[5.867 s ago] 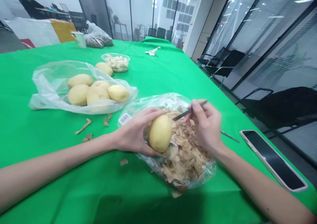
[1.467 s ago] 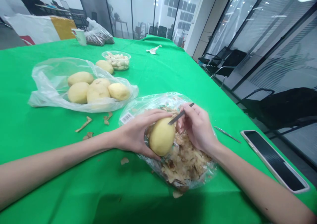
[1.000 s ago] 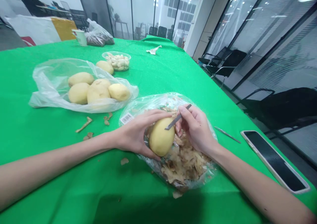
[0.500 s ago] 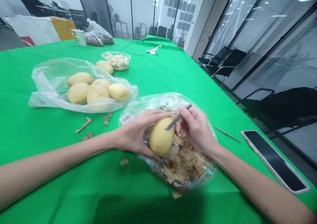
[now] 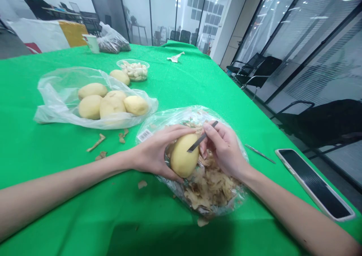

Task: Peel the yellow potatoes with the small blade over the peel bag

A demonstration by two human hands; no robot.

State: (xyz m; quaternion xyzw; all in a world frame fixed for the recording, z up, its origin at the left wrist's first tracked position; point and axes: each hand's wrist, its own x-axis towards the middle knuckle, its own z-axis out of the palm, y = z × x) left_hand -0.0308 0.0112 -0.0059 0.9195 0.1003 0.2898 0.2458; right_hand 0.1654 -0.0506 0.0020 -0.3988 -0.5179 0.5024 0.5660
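Observation:
My left hand (image 5: 155, 152) is wrapped round the left side of a smooth yellow potato (image 5: 183, 160). Between the thumb and fingers of my right hand (image 5: 222, 144) is a thin, flat, dark metal blade (image 5: 202, 137), its slanted lower end on or just over the potato's upper right. Both hands are above a clear plastic bag (image 5: 166, 116) that holds a heap of brown peelings (image 5: 215, 188). To the left, a translucent bag (image 5: 59, 82) lies open with several pale potatoes (image 5: 111, 104) in it.
A tub (image 5: 132, 69) of whitish pieces stands behind the bags, one potato (image 5: 120, 76) beside it. A phone (image 5: 313, 182) and a slim metal tool (image 5: 259, 153) lie at right. Loose peel scraps (image 5: 96, 143) dot the green cloth. A paper cup (image 5: 92, 43) and filled bag (image 5: 113, 39) stand at the back.
The blade's tip has slid slightly down and left across the potato. My left hand keeps the same hold, and the other things stay in place.

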